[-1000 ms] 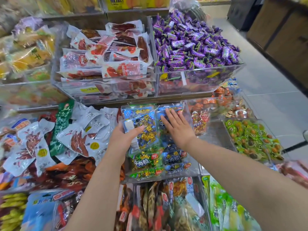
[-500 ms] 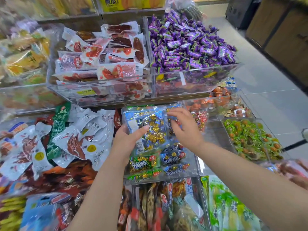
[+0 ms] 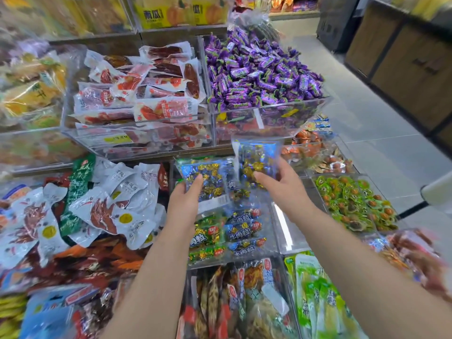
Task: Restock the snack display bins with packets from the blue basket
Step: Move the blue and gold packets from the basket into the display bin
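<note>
Gripping a blue packet (image 3: 258, 155) upright above the clear bin (image 3: 276, 223), the right hand (image 3: 281, 187) pinched its lower edge. Left hand (image 3: 183, 204) held a second packet (image 3: 210, 182) tilted over the same bin, thumb on its face

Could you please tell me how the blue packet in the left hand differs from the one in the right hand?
The left-hand packet, clear blue plastic full of gold-wrapped sweets, lies low and slanted in the left hand; the right-hand packet stands upright and higher, pinched by the right hand. The left-hand packet shows a white label at its lower edge; the right-hand packet shows none. Both share blue print and gold sweets.
</note>
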Demonstrator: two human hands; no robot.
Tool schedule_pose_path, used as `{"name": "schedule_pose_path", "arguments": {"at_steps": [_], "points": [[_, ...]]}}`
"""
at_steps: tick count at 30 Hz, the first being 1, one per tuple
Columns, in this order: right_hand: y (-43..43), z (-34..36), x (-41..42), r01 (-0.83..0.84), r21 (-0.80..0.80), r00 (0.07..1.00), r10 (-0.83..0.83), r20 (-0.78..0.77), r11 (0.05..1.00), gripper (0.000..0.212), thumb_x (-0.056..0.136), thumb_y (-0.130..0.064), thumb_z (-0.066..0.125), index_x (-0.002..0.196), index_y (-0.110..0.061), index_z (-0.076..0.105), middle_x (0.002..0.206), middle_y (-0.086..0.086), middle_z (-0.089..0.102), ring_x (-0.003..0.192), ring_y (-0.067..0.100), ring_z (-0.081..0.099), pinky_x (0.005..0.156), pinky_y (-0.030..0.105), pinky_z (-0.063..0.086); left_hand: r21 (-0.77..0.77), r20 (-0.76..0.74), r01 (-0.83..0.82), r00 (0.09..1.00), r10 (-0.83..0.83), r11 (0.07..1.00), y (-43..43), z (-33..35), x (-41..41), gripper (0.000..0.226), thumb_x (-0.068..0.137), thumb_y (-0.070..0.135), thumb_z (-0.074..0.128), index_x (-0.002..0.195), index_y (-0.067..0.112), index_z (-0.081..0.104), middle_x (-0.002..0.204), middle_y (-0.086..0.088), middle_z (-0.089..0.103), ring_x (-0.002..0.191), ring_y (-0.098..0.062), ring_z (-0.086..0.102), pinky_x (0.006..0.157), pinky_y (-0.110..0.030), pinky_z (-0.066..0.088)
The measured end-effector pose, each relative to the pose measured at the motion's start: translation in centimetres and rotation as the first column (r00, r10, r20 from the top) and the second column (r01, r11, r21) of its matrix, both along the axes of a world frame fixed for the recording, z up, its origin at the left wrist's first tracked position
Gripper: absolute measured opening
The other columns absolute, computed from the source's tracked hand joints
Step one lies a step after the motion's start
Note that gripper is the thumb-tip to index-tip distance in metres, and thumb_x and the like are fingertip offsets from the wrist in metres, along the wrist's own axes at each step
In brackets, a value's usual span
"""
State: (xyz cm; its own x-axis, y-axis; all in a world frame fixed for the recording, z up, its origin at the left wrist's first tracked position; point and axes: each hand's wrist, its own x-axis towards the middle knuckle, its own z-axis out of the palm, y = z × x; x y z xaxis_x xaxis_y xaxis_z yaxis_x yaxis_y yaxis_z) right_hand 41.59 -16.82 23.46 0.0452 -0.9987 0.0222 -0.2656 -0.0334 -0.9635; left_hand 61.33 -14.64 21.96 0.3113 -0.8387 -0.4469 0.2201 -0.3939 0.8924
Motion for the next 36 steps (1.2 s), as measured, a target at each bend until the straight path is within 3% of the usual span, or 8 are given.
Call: {"name": "schedule_pose_path", "arguments": {"at_steps": [3,8,11,15,23,27,31,36], "points": [[1.3,-0.5,1.7,-0.191,-0.127,0.943,0.146,-0.301,0.973,0.028,0.081,-0.025,0.070,0.099,-0.012,0.053,0.118,-0.004,0.048,0.108,0.016,0.047,0.091,0.031,0.042,0.011,-0.218,0.069,0.974,-0.065,0.998,-0.1,0.7,-0.7,0.056,0.092,0.045,0.057,0.140,0.021,0.042,0.146,-0.004,0.045,0.123,-0.029,0.054,0.086,-0.050,0.055],[2.2,-1.3,1.9,-0.397,-0.043,0.890,0.373,-0.263,0.917,0.017,0.082,-0.042,0.066,0.087,-0.050,0.052,0.137,-0.038,0.012,0.136,0.004,0.013,0.114,0.042,0.017,-0.101,-0.211,0.176,0.958,-0.194,0.979,0.2,1.4,0.0,0.024,0.095,0.038,0.055,0.114,0.025,0.058,0.100,-0.001,0.075,0.082,-0.020,0.073,0.056,-0.035,0.057],[1.4,-1.1,1.8,-0.300,-0.039,0.899,0.269,-0.345,0.953,0.069,0.076,-0.042,0.074,0.117,-0.069,0.026,0.132,-0.025,0.014,0.130,0.007,0.017,0.113,0.041,0.022,-0.091,-0.240,0.232,0.939,-0.248,0.968,0.3,1.3,0.9,0.021,0.094,0.036,0.057,0.111,0.025,0.057,0.111,0.002,0.068,0.089,-0.027,0.072,0.063,-0.040,0.059],[-0.2,-1.6,1.7,-0.189,-0.006,0.756,0.142,-0.639,0.982,0.112,0.057,-0.071,0.070,0.141,-0.053,0.000,0.145,-0.017,0.005,0.135,0.012,0.008,0.110,0.045,0.019,-0.075,-0.180,0.304,0.933,-0.313,0.950,0.5,1.3,0.8,0.036,0.094,0.036,0.055,0.125,0.019,0.052,0.122,0.003,0.063,0.094,-0.028,0.071,0.065,-0.040,0.060],[-0.5,-3.0,2.5,-0.060,0.205,0.958,0.114,-0.263,0.977,0.078,0.056,-0.065,0.077,0.121,-0.053,0.035,0.132,-0.003,0.029,0.117,0.022,0.043,0.094,0.034,0.040,-0.072,-0.096,0.303,0.946,-0.309,0.950,0.3,1.0,1.1,0.036,0.092,0.043,0.056,0.123,0.027,0.052,0.131,0.011,0.049,0.116,-0.022,0.060,0.068,-0.037,0.060],[-0.1,-3.2,4.2,0.148,0.374,0.987,-0.163,0.010,0.916,0.072,0.061,-0.065,0.073,0.113,-0.042,0.028,0.138,0.008,0.038,0.111,0.025,0.052,0.091,0.041,0.048,-0.073,0.016,0.392,0.920,-0.392,0.917,0.4,0.5,1.0,0.066,0.065,0.046,0.078,0.122,0.024,0.054,0.128,-0.001,0.060,0.104,-0.021,0.067,0.071,-0.035,0.059],[0.1,-2.5,5.2,-0.022,0.587,0.968,-0.130,0.215,0.809,0.085,0.068,-0.061,0.071,0.134,-0.036,0.022,0.141,0.013,0.039,0.118,0.035,0.052,0.090,0.051,0.051,-0.124,0.177,0.365,0.923,-0.341,0.923,0.4,-0.3,0.6,0.047,0.074,0.025,0.082,0.113,0.029,0.057,0.115,0.004,0.068,0.096,-0.011,0.070,0.071,-0.033,0.059],[-0.5,-1.2,2.0,0.008,0.053,0.872,0.019,-0.489,0.999,0.093,0.063,-0.059,0.077,0.138,-0.029,0.028,0.151,-0.001,0.014,0.137,0.020,0.020,0.109,0.034,0.025,-0.057,0.351,0.410,0.862,-0.366,0.910,0.0,-0.7,2.0,0.082,0.071,0.039,0.082,0.141,0.022,0.042,0.142,0.003,0.051,0.129,-0.020,0.050,0.104,-0.049,0.044]]}}
